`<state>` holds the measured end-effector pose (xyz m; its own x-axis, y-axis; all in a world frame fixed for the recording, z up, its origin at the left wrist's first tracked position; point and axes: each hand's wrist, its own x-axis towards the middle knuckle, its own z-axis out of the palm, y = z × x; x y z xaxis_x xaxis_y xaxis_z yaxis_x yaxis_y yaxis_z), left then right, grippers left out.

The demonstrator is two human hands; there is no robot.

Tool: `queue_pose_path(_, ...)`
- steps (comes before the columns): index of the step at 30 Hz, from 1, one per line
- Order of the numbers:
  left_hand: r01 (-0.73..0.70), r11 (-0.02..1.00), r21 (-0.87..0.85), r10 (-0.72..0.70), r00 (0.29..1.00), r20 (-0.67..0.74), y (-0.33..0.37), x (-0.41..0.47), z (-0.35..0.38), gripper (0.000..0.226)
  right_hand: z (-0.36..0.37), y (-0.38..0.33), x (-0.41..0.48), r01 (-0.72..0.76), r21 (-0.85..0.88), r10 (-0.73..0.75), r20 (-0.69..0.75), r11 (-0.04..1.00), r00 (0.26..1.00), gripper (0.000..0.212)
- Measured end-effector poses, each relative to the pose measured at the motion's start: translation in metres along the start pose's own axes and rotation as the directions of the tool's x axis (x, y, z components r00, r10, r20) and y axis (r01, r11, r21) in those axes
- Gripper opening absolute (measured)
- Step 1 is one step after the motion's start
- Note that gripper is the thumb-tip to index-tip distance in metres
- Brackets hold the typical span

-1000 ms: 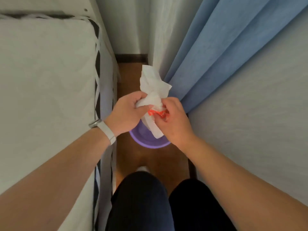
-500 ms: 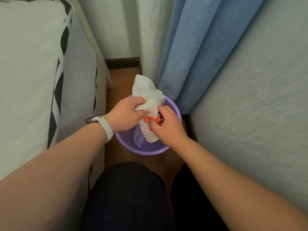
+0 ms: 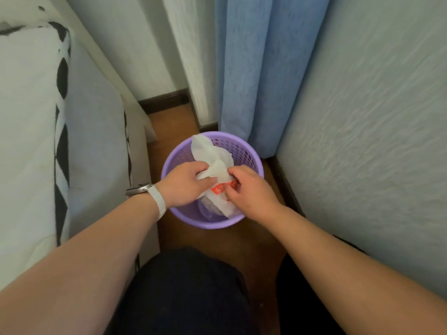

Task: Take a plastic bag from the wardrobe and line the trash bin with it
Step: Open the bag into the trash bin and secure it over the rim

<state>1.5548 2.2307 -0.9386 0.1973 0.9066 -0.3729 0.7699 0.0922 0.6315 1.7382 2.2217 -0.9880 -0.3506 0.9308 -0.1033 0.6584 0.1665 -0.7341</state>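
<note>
- The textured white wall (image 3: 367, 131) fills the right side, and the bed (image 3: 29, 131) with its white cover and black diamond trim fills the left, leaving a narrow strip of brown wooden floor (image 3: 244, 240) between them
- A blue curtain (image 3: 251, 68) hangs down to the floor just behind the trash bin, beside a white curtain panel (image 3: 191, 59)
- The person's dark-clothed knees (image 3: 183, 291) sit at the bottom edge, near the bin
- The purple perforated trash bin (image 3: 244, 151) stands upright on the floor between bed and wall (something pale lies at its bottom, too unclear to name)
- The white plastic bag (image 3: 212, 155), crumpled and still bunched, is held over the bin's mouth; its upper end sticks up past both hands and its lower end hangs down inside the rim
- The left hand (image 3: 183, 184), a white watch band (image 3: 158, 199) on its wrist, is clenched around the bag's middle from the left
- The right hand (image 3: 251, 189) pinches the bag from the right, fingertips closed on the fabric by an orange-red print (image 3: 220, 188), touching distance from the left hand
</note>
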Motion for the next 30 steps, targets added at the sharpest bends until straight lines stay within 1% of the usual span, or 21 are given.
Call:
queue_pose_path(3,0.01,0.999,0.039,-0.01,1.0,0.009,-0.01,0.002,0.013,0.019,0.003,0.013,0.004,0.046,-0.186,-0.046,0.003,0.982,0.999,0.028)
queue_pose_path(5,0.027,0.997,0.07,-0.031,0.997,0.067,-0.008,0.003,0.02,0.026,0.005,0.022,0.004,0.08,-0.324,-0.089,-0.013,0.943,0.996,0.029)
queue_pose_path(6,0.038,0.997,0.07,-0.046,0.993,0.108,-0.004,0.004,0.022,0.029,0.005,0.026,0.004,0.083,-0.349,-0.096,-0.021,0.933,0.995,0.029)
queue_pose_path(8,0.06,0.998,0.034,-0.064,0.985,0.158,0.002,0.007,0.023,0.033,0.001,0.028,0.006,0.075,-0.311,-0.088,-0.027,0.947,0.996,0.031)
queue_pose_path(11,0.123,0.992,-0.019,-0.119,0.981,0.151,0.002,0.014,0.019,0.033,-0.007,0.026,0.009,0.056,-0.173,-0.057,0.001,0.983,0.998,0.043)
queue_pose_path(13,0.153,0.98,-0.126,-0.131,0.977,0.171,0.003,0.015,0.015,0.027,-0.009,0.026,0.008,0.036,-0.071,-0.034,0.022,0.997,0.999,0.05)
queue_pose_path(14,0.152,0.971,-0.186,-0.116,0.975,0.191,0.005,0.015,0.014,0.025,-0.01,0.025,0.007,0.025,-0.009,-0.024,0.026,1.0,0.999,0.049)
queue_pose_path(16,0.143,0.945,-0.295,-0.082,0.974,0.212,0.012,0.013,0.013,0.021,-0.012,0.024,0.006,0.002,0.071,-0.003,0.008,0.997,1.0,0.041)
queue_pose_path(18,0.149,0.913,-0.379,-0.071,0.975,0.212,0.018,0.011,0.013,0.018,-0.015,0.023,0.007,-0.019,0.095,0.022,-0.028,0.995,0.999,0.031)
queue_pose_path(20,0.168,0.891,-0.421,-0.078,0.972,0.222,0.021,0.009,0.013,0.022,-0.017,0.024,0.006,-0.039,0.123,0.047,-0.058,0.992,0.997,0.024)
queue_pose_path(22,0.182,0.901,-0.394,-0.098,0.97,0.224,0.022,0.01,0.014,0.027,-0.019,0.025,0.004,-0.055,0.143,0.066,-0.072,0.988,0.995,0.018)
queue_pose_path(24,0.2,0.916,-0.346,-0.135,0.97,0.203,0.021,0.011,0.017,0.025,-0.022,0.027,0.003,-0.062,0.142,0.074,-0.082,0.988,0.994,0.014)
queue_pose_path(26,0.183,0.959,-0.215,-0.144,0.972,0.186,0.018,0.011,0.02,0.016,-0.026,0.029,0.003,-0.072,0.143,0.086,-0.092,0.987,0.992,0.015)
queue_pose_path(28,0.126,0.99,-0.068,-0.111,0.976,0.189,0.018,0.01,0.019,0.013,-0.028,0.033,0.003,-0.087,0.155,0.103,-0.099,0.984,0.99,0.016)
queue_pose_path(30,0.108,0.994,-0.011,-0.105,0.979,0.174,0.017,0.009,0.016,0.013,-0.03,0.038,0.004,-0.1,0.194,0.123,-0.109,0.976,0.986,0.016)
